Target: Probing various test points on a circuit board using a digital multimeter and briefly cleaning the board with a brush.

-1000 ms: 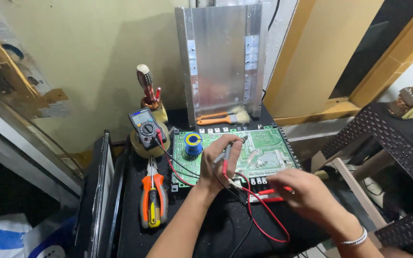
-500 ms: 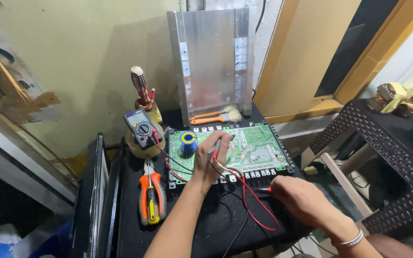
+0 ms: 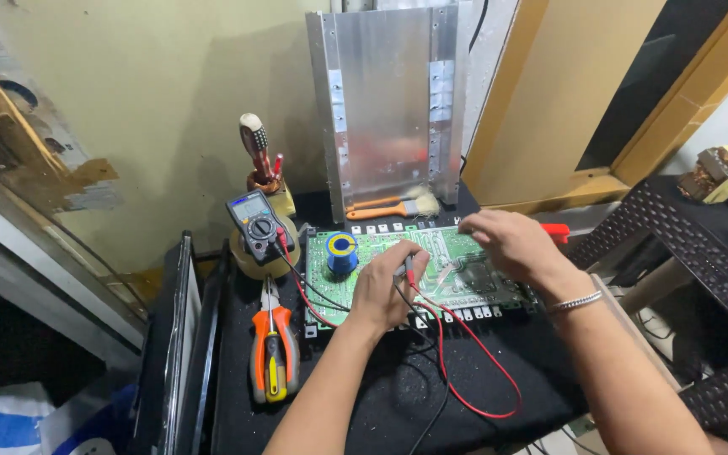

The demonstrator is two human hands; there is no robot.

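Head cam: left hand [image 3: 388, 291] is gripping both meter probes [image 3: 406, 271], red and black, tips down on the green circuit board [image 3: 465, 278] sitting mid-frame. Right hand [image 3: 511, 244] is hovering over the board's upper right edge, fingers curled, holding nothing I can make out. Multimeter [image 3: 254, 226] is sitting left of the board, orange pliers [image 3: 273, 345] lying below it

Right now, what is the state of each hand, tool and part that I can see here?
Left hand: shut on the probes, tips on the board.
Right hand: fingers resting on the circuit board, holding nothing I can see.
Probes: red and black, held together.
Multimeter: propped up, leads plugged in.
Pliers: lying closed.
Brush: lying flat.
Metal panel: standing upright.
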